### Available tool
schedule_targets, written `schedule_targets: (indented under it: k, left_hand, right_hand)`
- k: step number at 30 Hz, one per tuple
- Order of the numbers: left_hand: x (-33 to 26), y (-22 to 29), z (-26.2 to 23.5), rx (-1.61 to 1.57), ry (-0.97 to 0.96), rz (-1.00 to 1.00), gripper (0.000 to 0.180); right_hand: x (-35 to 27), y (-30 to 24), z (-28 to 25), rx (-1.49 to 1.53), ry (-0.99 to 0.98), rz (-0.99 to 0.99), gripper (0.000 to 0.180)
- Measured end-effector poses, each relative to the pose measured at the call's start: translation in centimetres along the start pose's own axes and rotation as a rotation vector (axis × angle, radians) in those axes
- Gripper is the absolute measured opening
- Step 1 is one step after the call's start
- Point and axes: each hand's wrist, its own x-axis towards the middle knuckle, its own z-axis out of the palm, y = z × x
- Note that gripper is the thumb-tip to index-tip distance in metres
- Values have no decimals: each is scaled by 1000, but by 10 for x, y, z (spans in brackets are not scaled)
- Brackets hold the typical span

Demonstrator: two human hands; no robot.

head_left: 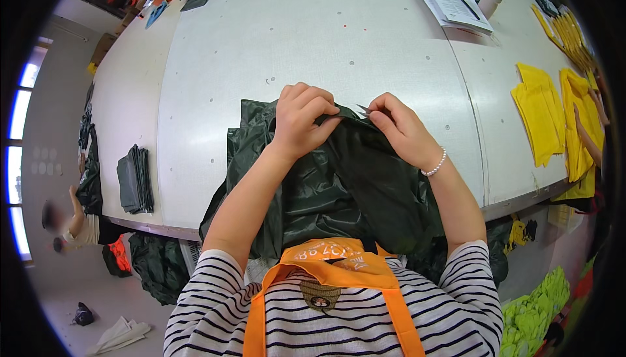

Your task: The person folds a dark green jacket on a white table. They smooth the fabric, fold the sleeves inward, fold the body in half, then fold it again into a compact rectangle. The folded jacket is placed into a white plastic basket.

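Note:
A dark green, shiny garment [306,187] lies bunched over the table's near edge and hangs down against my orange apron. My left hand [303,119] is closed on its upper edge, fingers curled over and thumb beneath, pinching a fold of the cloth. Just right of it, my right hand [401,129] grips a small pair of thread snips [364,110] between thumb and fingers. The pointed blades stick out toward the left, close to the pinched edge. Whether they touch the cloth I cannot tell.
The broad pale table [293,44] bears a folded dark green stack [135,179] at left. Papers with a pen [453,3] lie far right, near yellow garments [540,112]. Another person [72,220] stands at the left edge; someone's arm [588,136] reaches in at right.

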Motion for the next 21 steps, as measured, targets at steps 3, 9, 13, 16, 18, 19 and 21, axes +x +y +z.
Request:
schedule_targets:
  k: [3,9,13,16,18,19,21]
  left_hand:
    - [-2,3,-1,36,51,29,27]
    - [0,13,-5,64,39,84,30]
    - [0,13,-2,69,55,70,30]
    - [0,15,0,71,56,69,30]
    - [0,16,1,71,55,65,30]
    - [0,16,1,71,55,61,30]
    - [0,17,2,71,54,48,30]
  right_hand:
    - [3,-2,8,-21,25,-29,17]
    - [3,-9,11,-44,25,-89,18]
    - [2,-16,8,-139,37,-120,19]
    - [1,-18,6,-161,30,-112,18]
    - [2,-13,5,-149,24,-113,17]
    - [1,-11,5,-118,31,-105,17]
    - [0,-7,5,-55,41,-90,16]
